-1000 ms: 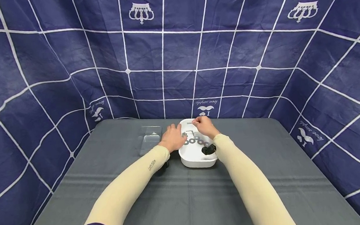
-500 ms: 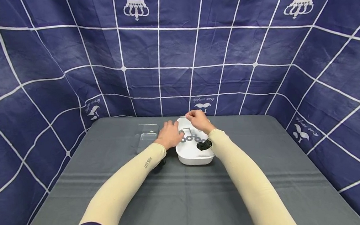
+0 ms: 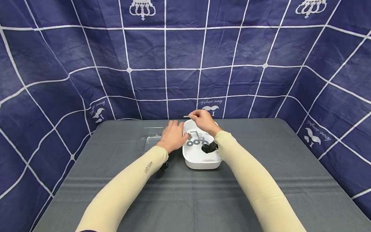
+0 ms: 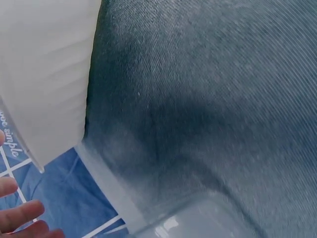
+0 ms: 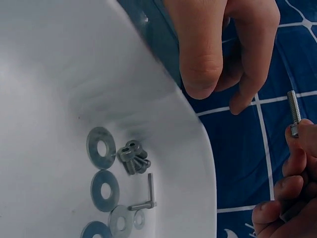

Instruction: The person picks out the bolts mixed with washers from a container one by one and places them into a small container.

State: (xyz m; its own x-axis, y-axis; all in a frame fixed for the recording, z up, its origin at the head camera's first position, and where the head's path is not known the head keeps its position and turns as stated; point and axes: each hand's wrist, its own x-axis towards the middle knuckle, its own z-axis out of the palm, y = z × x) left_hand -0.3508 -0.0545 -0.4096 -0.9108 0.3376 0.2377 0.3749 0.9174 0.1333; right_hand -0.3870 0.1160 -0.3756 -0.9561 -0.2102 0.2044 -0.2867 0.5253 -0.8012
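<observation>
My right hand [image 3: 204,121] pinches a bolt [image 5: 293,110] by its head end, with the threaded shank sticking out, above the far end of a white tub [image 3: 203,165]. Over the tub's left rim, my left hand [image 3: 173,136] has its fingers relaxed and apart, holding nothing; whether it touches the rim I cannot tell. Several flat washers [image 5: 105,190] lie in the tub, in the right wrist view. Beside them are a small cluster of bolts [image 5: 133,157] and an L-shaped hex key [image 5: 150,191].
A clear plastic box [image 3: 151,141] stands left of the tub, partly behind my left hand. Grey cloth [image 3: 193,207] covers the table. A dark blue curtain with white lines [image 3: 182,83] hangs along the back and sides.
My right hand has moved up and slightly left with the bolt, from over the tub's inside to its far rim. The left hand has shifted slightly left, staying by the left rim.
</observation>
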